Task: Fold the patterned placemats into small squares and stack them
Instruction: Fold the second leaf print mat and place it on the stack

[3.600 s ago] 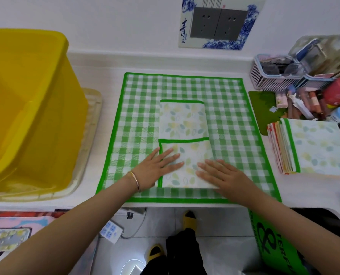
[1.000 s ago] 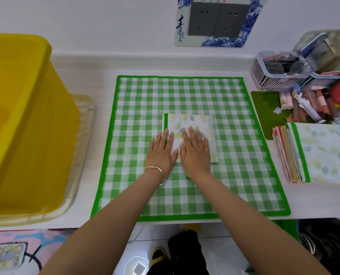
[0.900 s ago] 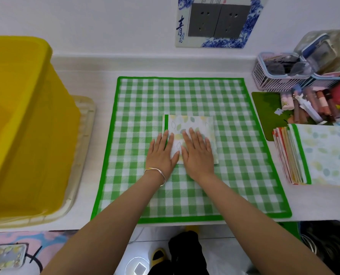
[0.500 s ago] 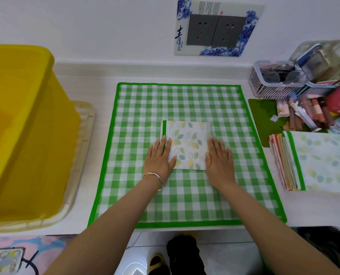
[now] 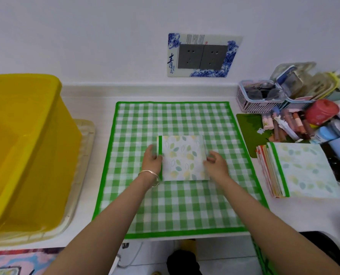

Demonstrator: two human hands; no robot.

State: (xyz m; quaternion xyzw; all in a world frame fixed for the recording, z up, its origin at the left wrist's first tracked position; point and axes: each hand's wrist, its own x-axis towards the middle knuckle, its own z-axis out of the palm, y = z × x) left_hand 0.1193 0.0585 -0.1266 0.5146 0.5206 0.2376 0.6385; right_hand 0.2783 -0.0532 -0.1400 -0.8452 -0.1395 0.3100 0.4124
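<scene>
A leaf-patterned placemat [image 5: 183, 157], folded into a small square with a green band on its left side, lies in the middle of a large green checked mat [image 5: 175, 203]. My left hand [image 5: 152, 160] holds the square's left edge with curled fingers; a bangle sits on that wrist. At the right edge, my right hand [image 5: 216, 165] grips the square the same way. Both hands are blurred. A stack of folded placemats [image 5: 304, 169], topped by the same leaf pattern, rests on the counter to the right.
A big yellow tub [image 5: 26, 145] stands on a pale tray at the left. At the back right are a white basket [image 5: 260, 100], a red jar [image 5: 321, 111], tubes and bottles. A wall socket plate [image 5: 203, 55] is behind. The counter's front edge runs just below the checked mat.
The placemat went from half-folded to a small square. My hands pressed it flat, slid apart to its left and right edges, and now curl around those edges.
</scene>
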